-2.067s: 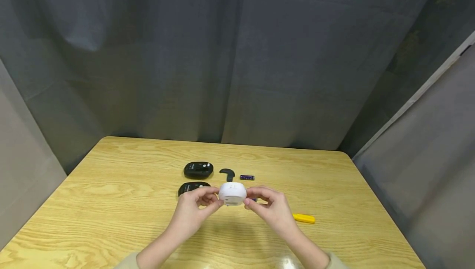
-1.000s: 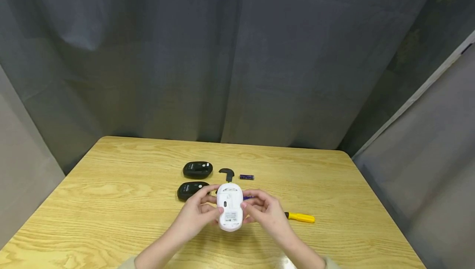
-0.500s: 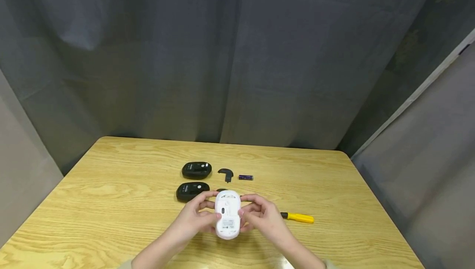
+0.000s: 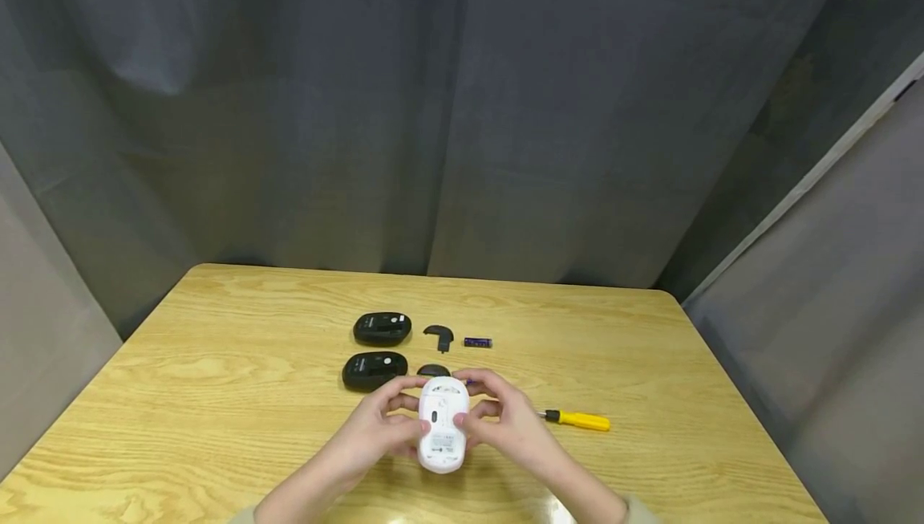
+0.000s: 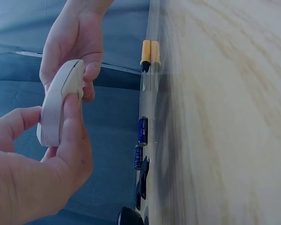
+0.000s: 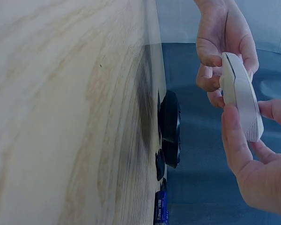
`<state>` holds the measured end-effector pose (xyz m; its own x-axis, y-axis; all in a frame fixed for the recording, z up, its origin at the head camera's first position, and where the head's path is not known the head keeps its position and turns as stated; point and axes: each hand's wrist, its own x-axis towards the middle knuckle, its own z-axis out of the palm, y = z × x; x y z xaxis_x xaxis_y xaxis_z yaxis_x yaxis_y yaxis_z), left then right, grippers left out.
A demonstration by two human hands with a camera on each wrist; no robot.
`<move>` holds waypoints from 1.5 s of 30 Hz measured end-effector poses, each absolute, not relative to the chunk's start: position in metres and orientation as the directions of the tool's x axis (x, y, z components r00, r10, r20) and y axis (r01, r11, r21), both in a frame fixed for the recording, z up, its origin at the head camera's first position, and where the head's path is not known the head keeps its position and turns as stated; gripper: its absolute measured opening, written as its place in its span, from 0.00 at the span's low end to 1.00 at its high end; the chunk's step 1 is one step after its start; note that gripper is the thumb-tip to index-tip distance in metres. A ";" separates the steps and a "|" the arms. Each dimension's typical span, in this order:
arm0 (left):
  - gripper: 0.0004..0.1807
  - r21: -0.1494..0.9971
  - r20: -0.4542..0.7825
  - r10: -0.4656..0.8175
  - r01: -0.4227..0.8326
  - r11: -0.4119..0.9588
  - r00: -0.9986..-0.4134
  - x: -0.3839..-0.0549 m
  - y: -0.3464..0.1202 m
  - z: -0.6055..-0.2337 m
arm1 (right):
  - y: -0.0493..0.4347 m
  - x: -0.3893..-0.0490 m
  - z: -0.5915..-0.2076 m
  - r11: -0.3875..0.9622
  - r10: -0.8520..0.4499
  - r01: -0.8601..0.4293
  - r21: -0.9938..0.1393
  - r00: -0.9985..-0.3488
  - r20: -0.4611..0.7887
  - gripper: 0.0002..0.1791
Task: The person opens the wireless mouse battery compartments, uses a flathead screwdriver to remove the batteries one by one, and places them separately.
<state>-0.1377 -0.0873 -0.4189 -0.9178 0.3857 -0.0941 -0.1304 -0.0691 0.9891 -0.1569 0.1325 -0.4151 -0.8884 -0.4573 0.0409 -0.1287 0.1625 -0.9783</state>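
A white computer mouse (image 4: 443,445) is held above the table between both hands, its underside with label and switch facing the head camera. My left hand (image 4: 378,424) grips its left edge, thumb on the underside rim. On the other side my right hand (image 4: 508,428) pinches it, with the thumb tip on the underside. Both wrist views show the mouse (image 5: 54,112) edge-on, well off the tabletop. Behind it lie a dark curved cover (image 4: 434,370) and a blue battery (image 5: 143,130), which the right hand mostly hides in the head view.
Two black mice (image 4: 382,330) lie underside up at the back left. Beside them are a black cover with a tab (image 4: 439,338) and another blue battery (image 4: 477,343). A yellow-handled screwdriver (image 4: 583,420) lies right of the right hand. Grey curtains (image 4: 462,107) surround the wooden table (image 4: 238,396).
The white mouse has tilted from end-on to underside facing the head camera, and come slightly nearer the body. The right thumb has moved further onto its underside. Both hands still hold it.
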 end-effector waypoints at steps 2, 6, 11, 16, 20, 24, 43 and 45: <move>0.33 0.989 -0.095 0.398 -0.133 -0.070 -0.912 -0.137 -0.088 -0.419 | 0.132 -0.158 -0.415 0.173 -0.476 -0.151 -0.973 -0.878 0.051 0.29; 0.33 0.988 -0.094 0.414 -0.136 -0.074 -0.906 -0.137 -0.088 -0.418 | 0.132 -0.159 -0.416 0.191 -0.487 -0.175 -0.966 -0.871 0.061 0.28; 0.33 0.988 -0.087 0.420 -0.132 -0.078 -0.903 -0.137 -0.088 -0.419 | 0.131 -0.160 -0.416 0.198 -0.487 -0.183 -0.963 -0.871 0.065 0.27; 0.34 0.989 -0.085 0.418 -0.126 -0.072 -0.905 -0.138 -0.088 -0.419 | 0.130 -0.162 -0.416 0.187 -0.478 -0.193 -0.963 -0.875 0.082 0.25; 0.35 0.990 -0.081 0.414 -0.122 -0.073 -0.907 -0.137 -0.088 -0.417 | 0.130 -0.162 -0.413 0.165 -0.474 -0.191 -0.968 -0.876 0.092 0.25; 0.35 0.990 -0.078 0.413 -0.119 -0.075 -0.907 -0.137 -0.088 -0.416 | 0.130 -0.162 -0.412 0.164 -0.475 -0.175 -0.971 -0.877 0.078 0.26; 0.35 0.990 -0.105 0.414 -0.136 -0.045 -0.904 -0.134 -0.093 -0.421 | 0.132 -0.166 -0.404 0.235 -0.349 -0.170 -0.957 -0.934 0.080 0.16; 0.34 0.990 -0.104 0.415 -0.136 -0.047 -0.904 -0.134 -0.093 -0.421 | 0.133 -0.167 -0.404 0.226 -0.339 -0.145 -0.963 -0.939 0.062 0.17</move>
<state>-0.1344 -0.0933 -0.4211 -0.9040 0.4147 -0.1042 -0.1356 -0.0470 0.9896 -0.1671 0.1331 -0.4038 -0.9389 -0.3386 0.0625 -0.1455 0.2256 -0.9633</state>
